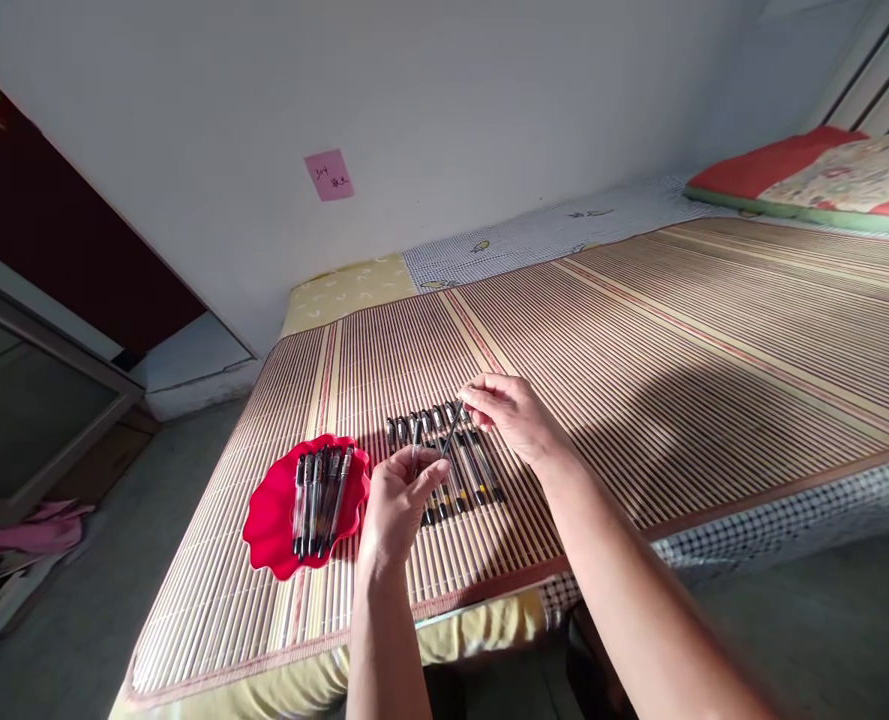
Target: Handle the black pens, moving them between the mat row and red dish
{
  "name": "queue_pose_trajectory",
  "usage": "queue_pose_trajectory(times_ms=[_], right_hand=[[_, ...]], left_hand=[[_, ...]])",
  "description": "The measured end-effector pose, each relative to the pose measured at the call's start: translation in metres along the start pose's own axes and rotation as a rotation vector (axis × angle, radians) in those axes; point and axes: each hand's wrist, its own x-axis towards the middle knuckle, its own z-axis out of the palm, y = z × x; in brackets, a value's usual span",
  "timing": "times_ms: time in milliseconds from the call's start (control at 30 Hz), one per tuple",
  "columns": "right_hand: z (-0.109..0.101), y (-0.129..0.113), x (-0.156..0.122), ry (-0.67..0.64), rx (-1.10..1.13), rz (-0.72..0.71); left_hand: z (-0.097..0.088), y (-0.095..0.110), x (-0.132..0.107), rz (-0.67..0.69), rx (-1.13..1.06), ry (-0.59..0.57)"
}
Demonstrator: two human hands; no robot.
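Note:
My left hand [399, 490] is closed around a clear pen [416, 436] with a dark end, partly hidden by the fingers. Between the fingertips of my right hand [508, 412] is a thin dark stick, seemingly a pen refill [453, 428]; its lower end meets my left thumb and finger. Under both hands lie several uncapped pens [481, 462], side by side on the mat, with a row of black pen caps [425, 418] beyond them. To the left, a red scalloped plate [268, 525] bears a bunch of capped black pens [316, 500].
A striped bamboo mat [564, 340] covers the bed. Folded bedding [804, 170] rests at the far right. Behind the bed is a white wall with a pink note [329, 175]. A glass-fronted cabinet [31, 400] stands at the left, beyond a strip of floor.

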Motion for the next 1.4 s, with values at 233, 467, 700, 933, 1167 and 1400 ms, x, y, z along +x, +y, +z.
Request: queue_pose_trajectory(times_ms=[233, 467, 700, 933, 1167, 1400], right_hand=[[-0.009, -0.007, -0.003, 0.013, 0.182, 0.052], [-0.006, -0.002, -0.002, -0.042, 0.203, 0.069], [-0.001, -0.007, -0.003, -0.148, 0.262, 0.076], [0.005, -0.018, -0.006, -0.19, 0.183, 0.076], [0.019, -0.016, -0.008, -0.048, 0.087, -0.061], [0.03, -0.011, -0.009, -0.084, -0.194, -0.015]], left_hand=[[-0.002, 0.0, -0.002, 0.007, 0.006, -0.046], [0.0, -0.003, 0.0, 0.01, -0.002, -0.049], [0.006, 0.0, -0.001, -0.015, -0.158, -0.099], [0.011, 0.002, -0.003, -0.036, -0.242, -0.11], [0.018, 0.003, -0.004, 0.053, -0.137, -0.072], [0.028, 0.012, -0.01, 0.113, 0.089, 0.012]])
